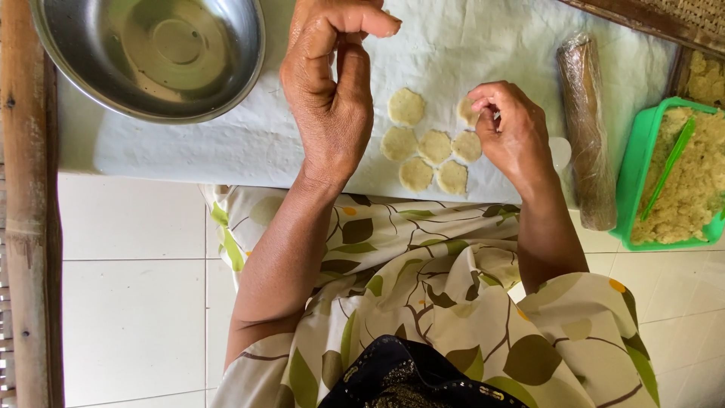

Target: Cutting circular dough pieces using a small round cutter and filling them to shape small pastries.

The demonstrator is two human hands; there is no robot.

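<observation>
White cloth (226,143) bears flat round dough discs (435,146); right hand (513,132) pinches one.

Open white cloth (483,45) is found above the dough discs (434,146) and between the steel bowl (151,53) and the wrapped roller (587,128). Passage to the left is blocked by the bowl and the bamboo post (23,189); passage to the right is blocked by the roller and the green tray (642,151). The central cloth is occupied by the discs, which lie close together.
</observation>
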